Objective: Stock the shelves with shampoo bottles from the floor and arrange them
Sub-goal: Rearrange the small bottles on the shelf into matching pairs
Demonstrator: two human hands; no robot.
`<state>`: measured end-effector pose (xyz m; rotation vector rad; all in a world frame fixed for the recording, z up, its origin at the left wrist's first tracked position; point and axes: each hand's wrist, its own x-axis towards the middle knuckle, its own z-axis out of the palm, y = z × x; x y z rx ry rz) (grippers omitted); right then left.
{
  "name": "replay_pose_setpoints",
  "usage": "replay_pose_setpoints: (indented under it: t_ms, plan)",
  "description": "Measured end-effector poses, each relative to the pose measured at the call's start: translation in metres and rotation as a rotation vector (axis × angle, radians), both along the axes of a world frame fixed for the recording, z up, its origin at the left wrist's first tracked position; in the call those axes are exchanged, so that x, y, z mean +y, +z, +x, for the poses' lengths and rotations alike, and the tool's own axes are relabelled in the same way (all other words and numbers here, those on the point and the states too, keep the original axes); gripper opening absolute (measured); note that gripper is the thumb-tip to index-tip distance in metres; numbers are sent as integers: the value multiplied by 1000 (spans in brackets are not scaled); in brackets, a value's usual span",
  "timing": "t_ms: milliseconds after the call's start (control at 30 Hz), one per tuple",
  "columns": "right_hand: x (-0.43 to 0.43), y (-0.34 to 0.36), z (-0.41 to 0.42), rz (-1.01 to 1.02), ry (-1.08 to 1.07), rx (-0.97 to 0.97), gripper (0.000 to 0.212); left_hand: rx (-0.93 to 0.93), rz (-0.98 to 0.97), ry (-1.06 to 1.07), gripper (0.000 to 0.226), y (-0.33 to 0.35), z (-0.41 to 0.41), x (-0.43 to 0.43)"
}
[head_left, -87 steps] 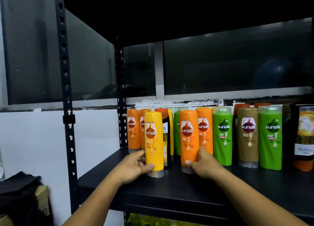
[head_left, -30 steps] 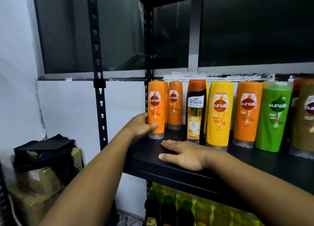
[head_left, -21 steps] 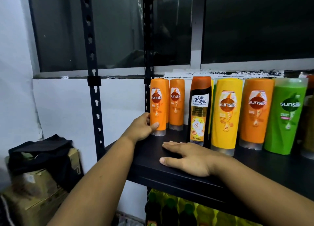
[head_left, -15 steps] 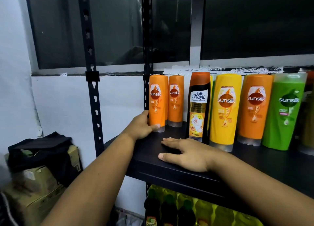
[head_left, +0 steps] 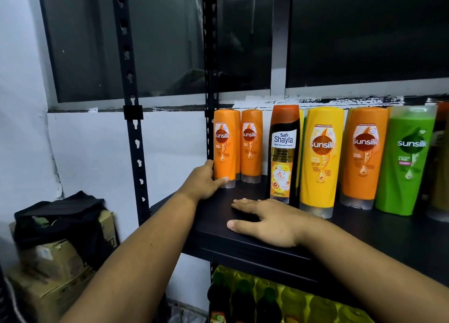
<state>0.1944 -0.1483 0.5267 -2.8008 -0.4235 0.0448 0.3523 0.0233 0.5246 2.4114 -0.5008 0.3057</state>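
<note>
Arranging rather than fetching, by the look of it. Starts low and near, on the tier beneath the black Shayla bottle, with packed yellow-green bottles, and well to its left and lower, a carton under dark cloth. Shows the right hand lying flat on the black shelf directly in front of the Shayla bottle, fingers straight, holding nothing. Finds the left hand further in and to the left of the Shayla bottle, clamped round the base of the end orange bottle, thumb across the clear cap, fingers wrapped behind. Places that bottle upright, two along to the left of the Shayla bottle, with the second orange bottle just beside it in between. Takes in, right of the Shayla bottle, a yellow bottle, a further orange bottle and a green bottle, all upright, caps down, labels forward. Ends at the dark window behind the Shayla bottle.

Suggests a squaring-up of the row's left end. Calls next, in all likelihood, for a short slide of the held bottle forward into line with the Shayla bottle, label kept outward, grip kept low against tipping the tall body into its neighbour.
</note>
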Motion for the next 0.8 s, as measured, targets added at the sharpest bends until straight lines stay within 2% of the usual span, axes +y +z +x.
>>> replay_pose_setpoints:
  t_ms: [233, 367, 567, 800]
  plan:
    - [1, 0, -3, 41, -26, -32, 78, 37, 93, 32, 69, -2, -4, -1]
    - [0, -1, -1, 36, -37, -70, 75, 83, 186, 28, 58, -4, -13, 3]
    - [-1, -1, -1, 17, -64, -76, 69, 88, 378, 22, 56, -3, -52, 2]
    - [-3, 0, -13, -59, -121, -109, 60, 50, 418, -55, 52, 1, -107, 13]
